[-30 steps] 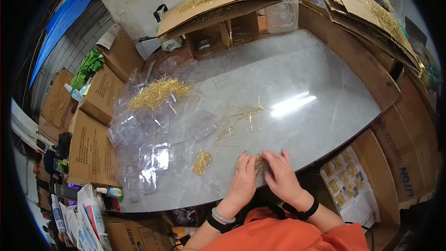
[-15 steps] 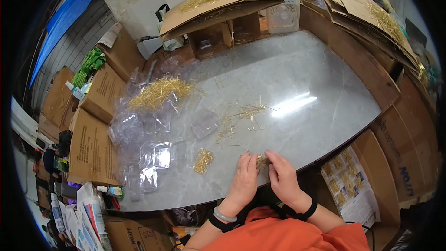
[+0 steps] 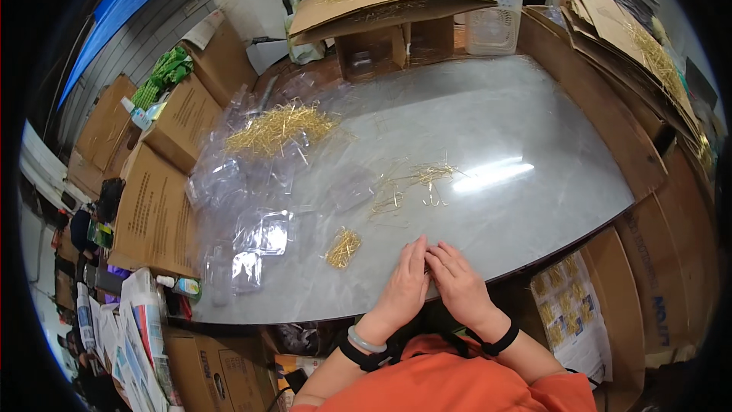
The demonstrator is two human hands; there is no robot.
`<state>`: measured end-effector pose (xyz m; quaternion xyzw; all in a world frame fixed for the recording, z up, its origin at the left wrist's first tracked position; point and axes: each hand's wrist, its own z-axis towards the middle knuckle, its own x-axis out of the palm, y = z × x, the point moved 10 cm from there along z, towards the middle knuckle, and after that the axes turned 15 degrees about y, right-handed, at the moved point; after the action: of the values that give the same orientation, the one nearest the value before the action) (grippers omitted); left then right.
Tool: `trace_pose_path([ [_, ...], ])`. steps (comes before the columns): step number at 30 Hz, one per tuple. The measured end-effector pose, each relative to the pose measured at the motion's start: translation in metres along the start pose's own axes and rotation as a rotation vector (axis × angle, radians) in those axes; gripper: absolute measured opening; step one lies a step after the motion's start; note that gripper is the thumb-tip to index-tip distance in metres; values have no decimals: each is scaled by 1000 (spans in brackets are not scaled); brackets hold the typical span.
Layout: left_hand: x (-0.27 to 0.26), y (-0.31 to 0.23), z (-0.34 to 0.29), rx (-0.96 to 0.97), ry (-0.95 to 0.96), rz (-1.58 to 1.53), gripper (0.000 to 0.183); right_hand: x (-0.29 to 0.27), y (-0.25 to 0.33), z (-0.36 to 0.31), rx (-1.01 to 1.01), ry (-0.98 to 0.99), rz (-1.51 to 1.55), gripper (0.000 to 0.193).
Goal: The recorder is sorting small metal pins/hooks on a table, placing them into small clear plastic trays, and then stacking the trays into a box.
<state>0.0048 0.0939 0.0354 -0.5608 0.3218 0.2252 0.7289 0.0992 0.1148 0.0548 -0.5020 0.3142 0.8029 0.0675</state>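
Observation:
Near the front edge of the grey table, my left hand (image 3: 404,286) and my right hand (image 3: 460,282) are cupped together, fingertips almost meeting. Between them they hold a small pack of gold wire hooks, now nearly all hidden by the fingers and palms. To the left of my hands lies another squarish pack of gold wire hooks (image 3: 343,248). Loose gold hooks (image 3: 433,173) are scattered just beyond my fingers. Farther left, a big heap of gold hooks (image 3: 278,130) rests on clear plastic boxes (image 3: 263,233).
Cardboard boxes (image 3: 156,210) line the table's left side. At the back stand a cardboard shelf topped with hooks (image 3: 393,4) and a white fan (image 3: 492,21). Below the right edge, an open carton (image 3: 629,320) holds filled packs on printed paper (image 3: 568,301).
My hands have closed in over the small pack, which showed between them before and is now covered. The whole view has shifted slightly; the other things lie as they were.

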Motion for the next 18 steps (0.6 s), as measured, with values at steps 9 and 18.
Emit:
trace_pose_path([
  [9, -8, -5, -31, -92, -34, 204, 63, -6, 8, 0, -18, -57, -44, 36],
  [18, -31, 4, -47, -175, -238, 143, 21, 0, 9, 1, -29, 17, -85, 40],
])
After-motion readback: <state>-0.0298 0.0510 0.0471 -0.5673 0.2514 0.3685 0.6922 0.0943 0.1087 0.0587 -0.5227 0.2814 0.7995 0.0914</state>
